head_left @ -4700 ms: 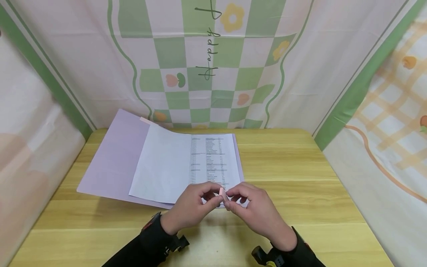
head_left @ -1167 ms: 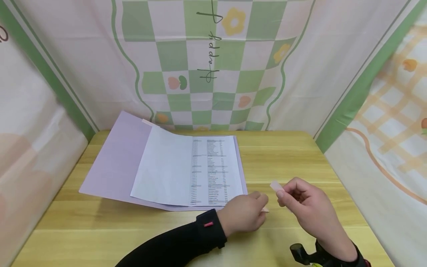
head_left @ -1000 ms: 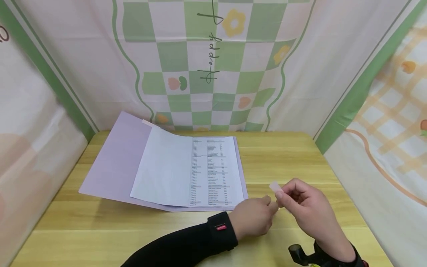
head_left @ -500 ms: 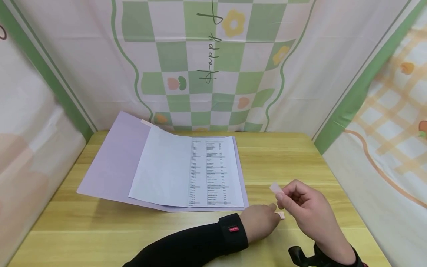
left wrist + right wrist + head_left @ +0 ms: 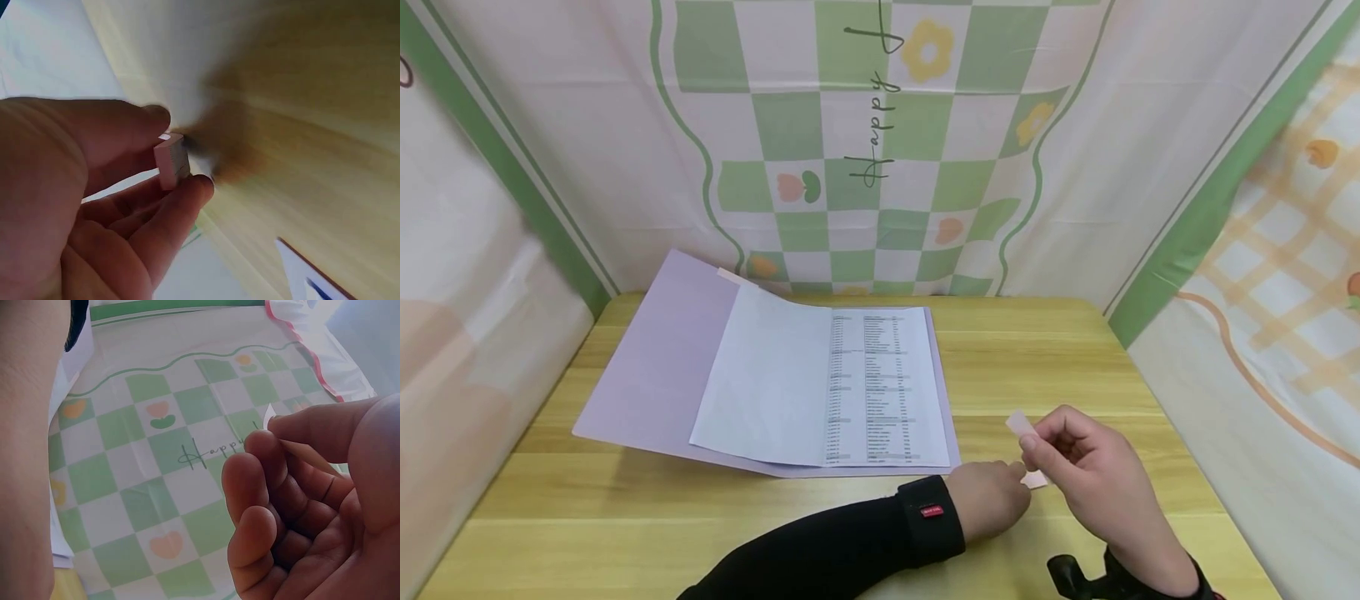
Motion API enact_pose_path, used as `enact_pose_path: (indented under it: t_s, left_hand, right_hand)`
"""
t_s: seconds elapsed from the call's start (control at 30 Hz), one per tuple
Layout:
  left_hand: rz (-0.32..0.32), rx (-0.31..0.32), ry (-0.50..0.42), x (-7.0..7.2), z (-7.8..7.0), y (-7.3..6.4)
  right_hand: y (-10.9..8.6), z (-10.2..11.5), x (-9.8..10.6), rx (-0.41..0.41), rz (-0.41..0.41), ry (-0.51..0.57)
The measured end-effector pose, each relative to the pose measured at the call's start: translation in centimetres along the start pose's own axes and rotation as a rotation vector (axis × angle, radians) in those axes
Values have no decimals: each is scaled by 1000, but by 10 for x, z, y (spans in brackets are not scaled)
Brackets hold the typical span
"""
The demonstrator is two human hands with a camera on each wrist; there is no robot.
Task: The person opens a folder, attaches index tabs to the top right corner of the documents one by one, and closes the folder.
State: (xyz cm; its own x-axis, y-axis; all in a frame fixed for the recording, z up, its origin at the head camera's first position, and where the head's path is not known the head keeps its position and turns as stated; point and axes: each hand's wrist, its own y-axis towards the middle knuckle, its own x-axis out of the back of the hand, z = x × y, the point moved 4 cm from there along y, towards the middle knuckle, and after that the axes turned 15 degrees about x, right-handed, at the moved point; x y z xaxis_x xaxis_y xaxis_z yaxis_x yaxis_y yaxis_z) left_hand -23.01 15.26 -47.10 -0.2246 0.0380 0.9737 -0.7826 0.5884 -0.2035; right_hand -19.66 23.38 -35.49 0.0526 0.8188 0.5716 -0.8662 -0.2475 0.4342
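Note:
In the head view my left hand is low at the table, right of the folder's lower corner. Between its thumb and fingers it pinches a small pink sticky note pad, seen edge-on in the left wrist view. My right hand is beside it, slightly higher, pinching a single pale pink sticky note that sticks out past thumb and forefinger. Only a thin sliver of that note shows in the right wrist view. Behind the hands lies an open lilac folder with a printed sheet on its right side.
A blank white page lies left of the printed list, slightly raised along its left side. One pale pink tab sits at the folder's upper edge. The wooden table ends at a patterned curtain.
Earlier both hands met at the pad over the sheet's bottom edge. Now they are apart, a single note in my right hand. My left hand has moved right with the pad; my right hand barely moves lately.

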Motion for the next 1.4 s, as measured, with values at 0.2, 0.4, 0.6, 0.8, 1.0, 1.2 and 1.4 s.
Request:
enact_pose_path:
  t_s: [0.2, 0.4, 0.6, 0.8, 1.0, 1.2, 1.4]
  left_hand:
    - [-39, -42, 141, -1, -4, -3]
    - [-73, -48, 171, 3, -4, -7]
    - [-139, -35, 195, 7, 2, -16]
    - [-109, -69, 161, 9, 4, -17]
    - [-198, -48, -37, 51, 44, -16]
    - [-326, -13, -502, 107, 105, -30]
    - [-297, 22, -792, 133, 136, -35]
  right_hand:
    - [1, 0, -1, 2, 1, -5]
    - [3, -3, -3, 7, 13, -4]
    - [6, -5, -2, -10, 23, -25]
    - [10, -7, -1, -16, 15, -52]
    - [19, -12, 0, -11, 31, -179]
    - [38, -15, 2, 9, 86, -250]
    - [63, -13, -7, 21, 147, -256]
